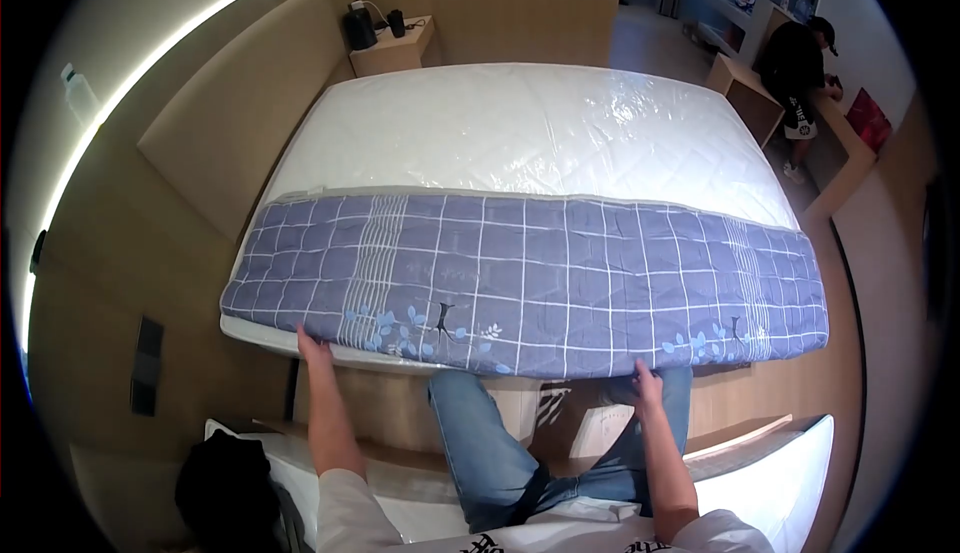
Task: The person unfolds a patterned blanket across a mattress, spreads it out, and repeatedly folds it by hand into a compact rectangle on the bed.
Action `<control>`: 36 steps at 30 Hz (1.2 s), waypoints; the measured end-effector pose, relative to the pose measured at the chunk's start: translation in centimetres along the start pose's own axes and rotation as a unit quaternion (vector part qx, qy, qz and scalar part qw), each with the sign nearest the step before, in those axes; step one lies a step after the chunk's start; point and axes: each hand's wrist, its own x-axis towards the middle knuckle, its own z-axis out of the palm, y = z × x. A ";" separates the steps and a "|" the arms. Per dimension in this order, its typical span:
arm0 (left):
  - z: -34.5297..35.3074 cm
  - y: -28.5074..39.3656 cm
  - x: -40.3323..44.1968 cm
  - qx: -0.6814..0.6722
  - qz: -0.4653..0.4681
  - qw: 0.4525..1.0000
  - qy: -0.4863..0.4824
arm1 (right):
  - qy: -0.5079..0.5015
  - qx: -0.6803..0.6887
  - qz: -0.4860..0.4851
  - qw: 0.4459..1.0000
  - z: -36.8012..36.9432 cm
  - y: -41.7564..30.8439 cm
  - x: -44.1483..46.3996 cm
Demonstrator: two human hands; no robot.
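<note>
A blue-grey checked pad with white lines and leaf patterns lies folded over the near half of a mattress in shiny clear plastic. My left hand is closed on the pad's near edge, toward the left end. Farther right, my right hand grips the same edge, just above my right knee. The fingertips of both hands are partly hidden at the edge. The mattress's white side shows below the pad at the near left.
Behind the bed is a nightstand with dark items. A padded headboard stands at the left. Another person bends over a desk at the far right. A second mattress and a black item are beside me.
</note>
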 end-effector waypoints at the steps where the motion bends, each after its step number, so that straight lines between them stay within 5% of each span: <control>1: 0.5 0.6 0.1 -0.058 -0.016 0.998 0.016 | -0.016 0.081 0.009 0.997 0.3 -0.9 0.7; 3: 2.5 2.4 -2.3 -0.145 -0.008 0.989 -0.019 | -0.079 0.237 0.048 0.967 1.3 -3.4 0.7; 4: 3.4 3.4 -3.4 -0.223 -0.003 0.974 -0.049 | -0.082 0.270 0.141 0.949 0.8 -4.8 1.2; 6: 5.2 5.5 -2.7 -0.208 0.022 0.976 -0.052 | -0.156 0.269 0.175 0.934 -0.7 -7.7 0.0; 7: 5.8 6.8 -2.0 -0.175 0.023 0.976 -0.130 | -0.185 0.241 0.180 0.936 -1.5 -8.5 0.0; 11: 7.3 10.8 -1.2 -0.101 0.012 0.956 -0.274 | -0.146 0.230 0.174 0.946 -3.2 -8.8 2.8; 14: 8.5 13.2 -1.9 -0.063 0.024 0.957 -0.283 | -0.119 0.194 0.207 0.952 -3.5 -11.0 1.8; 16: 8.4 14.7 -0.8 -0.024 0.012 0.964 -0.263 | -0.222 0.111 0.058 0.967 -5.2 -12.1 2.8; 18: 8.2 15.4 -0.6 0.017 -0.004 0.968 -0.250 | -0.075 0.009 -0.122 0.990 -4.5 -15.6 -0.4; 19: 7.7 15.0 -1.5 0.036 0.057 0.969 -0.239 | -0.053 0.108 -0.158 0.980 -1.9 -17.3 -3.4; 20: 6.3 14.3 -2.3 0.057 0.115 0.965 -0.227 | -0.052 0.109 -0.157 0.980 -1.9 -16.4 -2.2; 22: -0.7 8.3 3.5 0.096 0.061 0.989 -0.098 | -0.012 -0.039 -0.069 0.997 -2.8 -11.9 2.0; 24: -4.8 2.7 4.2 0.057 0.009 0.997 0.042 | -0.022 0.017 -0.038 0.999 -2.1 -7.4 5.9; 28: -3.4 4.9 2.5 0.085 0.007 0.995 0.044 | -0.012 0.076 0.003 0.997 -1.8 -9.7 4.5; 30: -1.8 7.6 2.1 -0.010 -0.048 0.997 -0.063 | -0.141 0.291 0.049 0.945 -1.1 -11.8 2.6; 32: -1.1 9.7 4.4 0.004 -0.026 0.994 -0.106 | -0.166 0.287 0.084 0.940 -3.1 -12.7 3.8; 34: 2.8 14.2 1.8 -0.126 -0.091 0.976 -0.150 | -0.194 0.321 -0.104 0.921 -6.2 -11.6 7.7; 36: -0.7 16.1 8.1 -0.128 -0.017 0.865 -0.484 | -0.200 0.348 -0.134 0.906 -5.5 -12.1 3.2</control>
